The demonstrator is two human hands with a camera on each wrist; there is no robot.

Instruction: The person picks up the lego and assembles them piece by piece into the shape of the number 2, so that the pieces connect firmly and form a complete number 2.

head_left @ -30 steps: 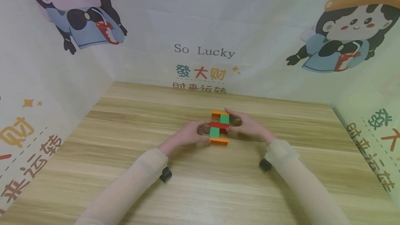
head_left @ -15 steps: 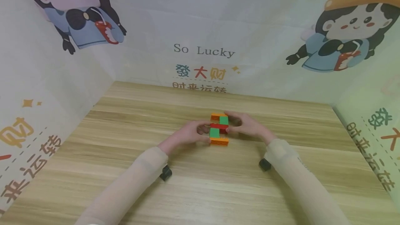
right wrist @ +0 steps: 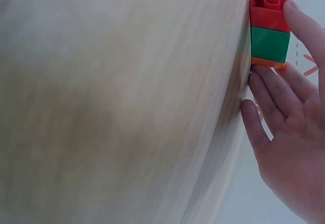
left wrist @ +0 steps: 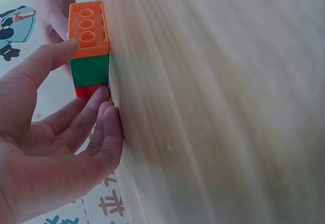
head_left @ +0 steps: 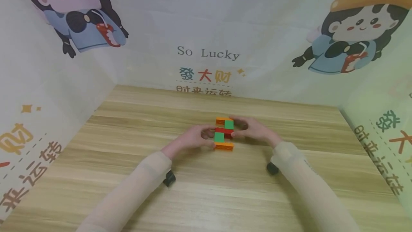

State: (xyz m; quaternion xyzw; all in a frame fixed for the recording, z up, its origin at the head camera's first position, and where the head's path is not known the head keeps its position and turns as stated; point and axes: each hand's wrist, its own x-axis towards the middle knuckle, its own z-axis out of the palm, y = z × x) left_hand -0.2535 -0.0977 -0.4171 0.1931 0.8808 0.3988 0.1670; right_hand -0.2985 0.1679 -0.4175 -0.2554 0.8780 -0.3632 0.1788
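Observation:
A small structure of toy building blocks stands on the table between both hands. In the head view it runs from a near orange block [head_left: 224,146] through a green block [head_left: 219,137], a red block [head_left: 228,134] and another green block [head_left: 229,124] to a far orange block [head_left: 220,121]. My left hand [head_left: 193,137] holds its left side, thumb on the near orange block and fingertips by the red one, as the left wrist view shows. My right hand [head_left: 254,130] holds the right side, thumb on the red block, fingers at the far orange block.
The wooden table [head_left: 206,196] reaches to a pale printed cloth [head_left: 154,38] at the back and both sides. A black wrist device [head_left: 169,178] sits under the left sleeve, and another black device [head_left: 272,168] under the right.
The far end of the block structure has come slightly nearer, and more of the near orange block's hollow face shows. Both hands keep their hold, almost in place. The head view shifts slightly.

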